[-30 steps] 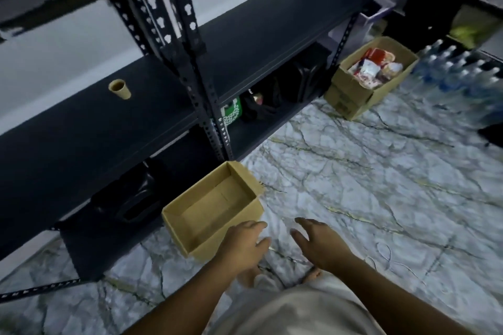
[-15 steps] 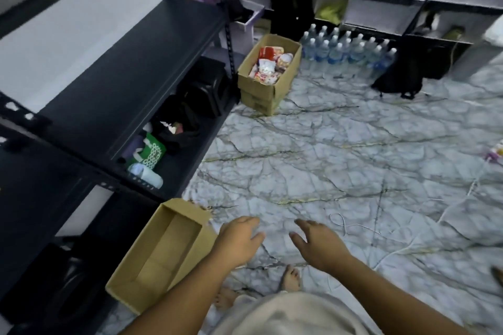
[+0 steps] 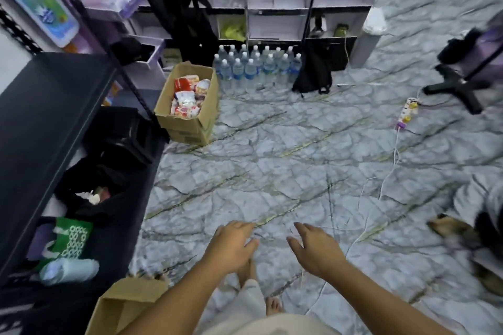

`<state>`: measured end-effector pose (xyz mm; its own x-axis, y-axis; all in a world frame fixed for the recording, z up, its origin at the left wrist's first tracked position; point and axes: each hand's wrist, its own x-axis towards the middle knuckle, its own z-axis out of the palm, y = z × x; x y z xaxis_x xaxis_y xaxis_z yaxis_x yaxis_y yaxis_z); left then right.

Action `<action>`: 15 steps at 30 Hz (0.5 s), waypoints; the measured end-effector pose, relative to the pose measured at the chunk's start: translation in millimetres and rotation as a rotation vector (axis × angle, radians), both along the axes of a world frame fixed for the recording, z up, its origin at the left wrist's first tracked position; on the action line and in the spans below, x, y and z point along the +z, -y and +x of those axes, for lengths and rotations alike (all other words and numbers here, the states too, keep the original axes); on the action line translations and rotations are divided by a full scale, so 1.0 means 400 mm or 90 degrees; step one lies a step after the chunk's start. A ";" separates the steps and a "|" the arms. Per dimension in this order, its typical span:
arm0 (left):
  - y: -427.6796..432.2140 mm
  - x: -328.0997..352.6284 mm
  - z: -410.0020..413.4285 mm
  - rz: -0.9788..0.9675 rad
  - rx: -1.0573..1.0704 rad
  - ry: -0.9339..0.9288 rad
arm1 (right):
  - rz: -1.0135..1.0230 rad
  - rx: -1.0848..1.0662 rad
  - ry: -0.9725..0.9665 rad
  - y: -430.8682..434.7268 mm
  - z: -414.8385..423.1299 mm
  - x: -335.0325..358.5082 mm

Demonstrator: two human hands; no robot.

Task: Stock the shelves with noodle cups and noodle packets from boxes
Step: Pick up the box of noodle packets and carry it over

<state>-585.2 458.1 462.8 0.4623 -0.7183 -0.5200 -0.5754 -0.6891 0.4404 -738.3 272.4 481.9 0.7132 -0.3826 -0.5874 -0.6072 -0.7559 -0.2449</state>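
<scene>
Hands first: your left hand (image 3: pixel 231 247) and right hand (image 3: pixel 313 250) hang side by side, a little apart, fingers loosely spread and holding nothing. Just below and left of your left hand sits a cardboard box (image 3: pixel 125 304); your arm hides most of it, so its contents cannot be told. Well ahead of both hands, toward the left, a second box (image 3: pixel 190 128) stands on the marble floor (image 3: pixel 285 160) with red-and-white noodle packets (image 3: pixel 187 98) heaped inside; whether cups lie among them is unclear. The black shelf (image 3: pixel 40 117) runs along your left side. You seem to be between loads, facing the full box. The next move likely calls for walking to it, bending down and gripping packets with both hands. Mind the white cable (image 3: pixel 396 149) off to your right.
</scene>
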 end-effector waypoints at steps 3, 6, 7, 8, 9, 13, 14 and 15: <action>0.093 -0.001 0.094 -0.008 -0.035 0.007 | -0.012 -0.042 0.009 0.065 0.070 0.002; 0.182 0.006 0.192 -0.031 -0.070 0.011 | -0.028 -0.071 0.027 0.131 0.146 0.012; 0.211 0.009 0.222 -0.035 -0.079 0.012 | -0.033 -0.078 0.030 0.155 0.170 0.015; 0.240 0.012 0.251 -0.034 -0.087 0.008 | -0.035 -0.085 0.027 0.178 0.192 0.018; 0.267 0.014 0.277 -0.030 -0.094 0.003 | -0.035 -0.091 0.024 0.201 0.214 0.019; 0.377 0.009 0.376 -0.013 -0.105 0.011 | -0.033 -0.095 0.002 0.305 0.300 0.017; 0.404 0.005 0.397 -0.006 -0.105 0.012 | -0.032 -0.096 -0.003 0.335 0.319 0.014; 0.431 0.003 0.416 0.001 -0.105 0.010 | -0.029 -0.096 -0.008 0.364 0.338 0.010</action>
